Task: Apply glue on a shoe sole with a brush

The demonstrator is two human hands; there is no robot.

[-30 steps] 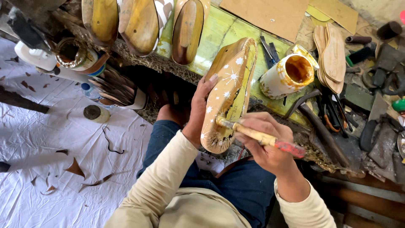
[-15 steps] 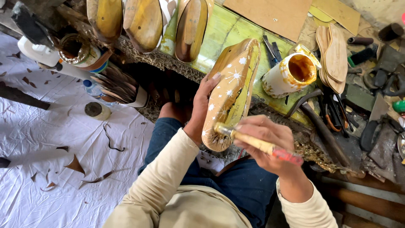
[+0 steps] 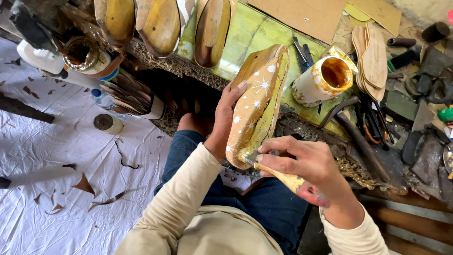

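Note:
My left hand [image 3: 224, 113] grips a tan shoe upper [image 3: 257, 101] decorated with white star shapes, held upright over my lap against the bench edge. My right hand [image 3: 302, 165] holds a wooden-handled brush [image 3: 283, 177], its glue-coated head pressed against the lower end of the shoe upper. A tilted white tin of yellow-brown glue [image 3: 323, 80] rests on the green bench top [image 3: 255, 35] just right of the shoe upper.
Several wooden shoe forms [image 3: 160, 23] lie along the bench's far edge. A stack of flat soles [image 3: 370, 61] and dark metal tools [image 3: 363, 137] crowd the right. Another tin [image 3: 85, 56], a small bottle [image 3: 107, 123] and leather scraps sit on the white sheet [image 3: 56, 189] at left.
My right hand has drawn the brush down to the lower end of the shoe upper. My left hand keeps the same hold.

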